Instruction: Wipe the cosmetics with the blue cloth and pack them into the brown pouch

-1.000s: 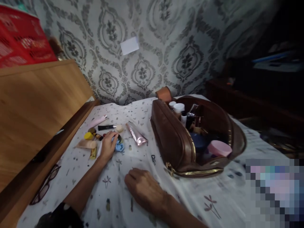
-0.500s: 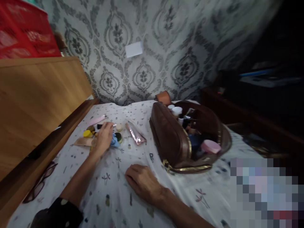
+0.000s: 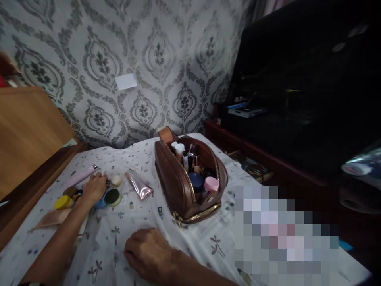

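Note:
My left hand reaches into a cluster of cosmetics on the patterned sheet, its fingers curled over a small dark item I cannot make out. Around it lie a pink tube, a cream round puff, a dark green compact, a yellow cap and a beige sachet. A rose-gold tube lies to the right. My right hand rests knuckles-up on the sheet, fingers curled under, holding nothing. An open brown leather toiletry bag stands beyond it, with bottles and a pink jar inside.
A wooden board rises on the left edge of the bed. Patterned wallpaper with a white slip is behind. A dark low cabinet and a dark screen stand to the right.
The view has swung right, shifting everything left in frame. My left hand has slid a little farther into the cosmetics, uncovering the green compact. My right hand stays resting on the sheet.

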`<state>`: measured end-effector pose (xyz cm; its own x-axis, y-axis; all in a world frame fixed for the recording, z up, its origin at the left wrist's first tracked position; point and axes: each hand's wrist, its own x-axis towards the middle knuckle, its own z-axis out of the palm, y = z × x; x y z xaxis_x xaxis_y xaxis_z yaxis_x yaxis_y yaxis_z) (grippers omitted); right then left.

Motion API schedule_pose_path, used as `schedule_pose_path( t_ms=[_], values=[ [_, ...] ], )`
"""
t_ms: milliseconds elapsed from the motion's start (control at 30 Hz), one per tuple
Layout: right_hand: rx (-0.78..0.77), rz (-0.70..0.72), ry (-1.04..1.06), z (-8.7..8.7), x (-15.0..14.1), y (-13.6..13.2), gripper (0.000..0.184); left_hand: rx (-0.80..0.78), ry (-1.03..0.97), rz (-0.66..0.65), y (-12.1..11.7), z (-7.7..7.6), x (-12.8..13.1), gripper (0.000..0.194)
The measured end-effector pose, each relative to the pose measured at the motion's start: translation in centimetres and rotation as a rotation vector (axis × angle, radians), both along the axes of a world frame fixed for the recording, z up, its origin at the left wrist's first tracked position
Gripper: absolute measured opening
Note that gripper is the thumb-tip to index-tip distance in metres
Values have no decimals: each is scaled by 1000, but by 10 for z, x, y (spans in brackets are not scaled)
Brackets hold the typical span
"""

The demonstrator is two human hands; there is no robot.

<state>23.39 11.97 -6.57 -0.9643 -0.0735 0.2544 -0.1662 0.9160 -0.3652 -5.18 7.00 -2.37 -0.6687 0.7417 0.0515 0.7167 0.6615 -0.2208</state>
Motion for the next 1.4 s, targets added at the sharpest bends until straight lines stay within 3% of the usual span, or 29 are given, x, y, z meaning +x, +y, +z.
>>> schedule_pose_path(
  t_ms=[100,233,333,433,500,600,700,867,1000,1100,1233,1300,1400],
  values=[
    [-12,-7,-2,-4,-1,0,20,-18,5,11,2,5,4,32],
    [-91,-17,-3,-5,-2,1,20,73,9,92,-1,22,16,38],
    [-232,-46,-6,-4,-2,2,17,195,73,88,-11,35,26,43],
    [-448,-115,9,-4,-4,3,13,390,76,-9,-22,41,40,40],
    [-603,-174,59,-7,-6,3,14,546,-43,-116,-27,40,54,37],
    [-802,-251,202,-12,-10,7,29,714,-395,-249,-32,32,88,35],
    [-1033,-218,267,-17,-15,11,48,796,-692,-278,-31,20,126,36],
    [-1448,-184,217,-18,-21,14,44,861,-922,-296,-33,4,160,40],
    [-1659,-170,149,-7,-19,12,51,931,-1000,-273,-43,6,158,41],
    [-1763,-247,99,3,-17,8,45,1011,-1061,-179,-50,8,148,42],
    [-1822,-296,-52,15,-20,3,37,1253,-917,-65,-53,3,137,42],
    [-1807,-244,-108,17,-23,0,33,1300,-851,-94,-54,-2,136,41],
    [-1803,-124,-175,15,-26,-3,33,1163,-808,-240,-59,-9,141,38]
  ],
)
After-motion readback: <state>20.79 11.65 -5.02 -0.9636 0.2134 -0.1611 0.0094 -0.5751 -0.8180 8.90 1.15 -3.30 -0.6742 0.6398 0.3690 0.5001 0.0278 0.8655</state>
